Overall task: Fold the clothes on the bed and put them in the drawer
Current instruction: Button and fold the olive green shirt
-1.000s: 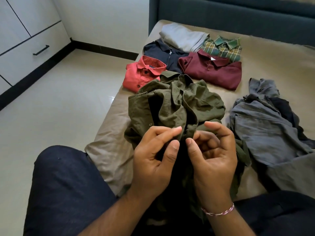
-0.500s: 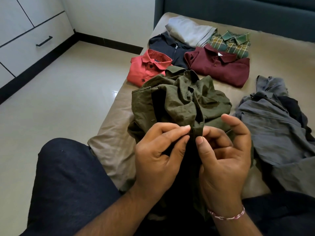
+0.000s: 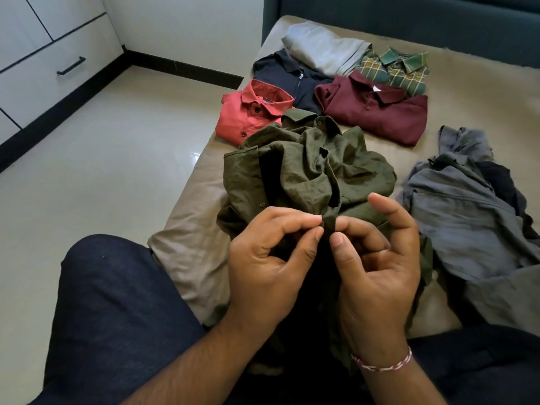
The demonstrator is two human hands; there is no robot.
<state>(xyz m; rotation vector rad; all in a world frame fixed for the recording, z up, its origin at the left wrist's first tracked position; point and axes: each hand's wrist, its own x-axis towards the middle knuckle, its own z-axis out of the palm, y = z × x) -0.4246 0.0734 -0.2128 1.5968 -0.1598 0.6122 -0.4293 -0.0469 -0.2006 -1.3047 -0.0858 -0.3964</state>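
Olive shirt (image 3: 306, 176) lies crumpled on the bed (image 3: 467, 92), its front edge pinched between left hand (image 3: 268, 258) and right hand (image 3: 377, 258), both thumb-to-forefinger, remaining fingers loosely curled.

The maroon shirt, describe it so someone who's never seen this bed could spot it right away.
On the tan bed, look at the folded pile near the dark headboard. The maroon shirt lies folded, collar up, in front of the green plaid shirt. It is the only dark wine-red garment there.
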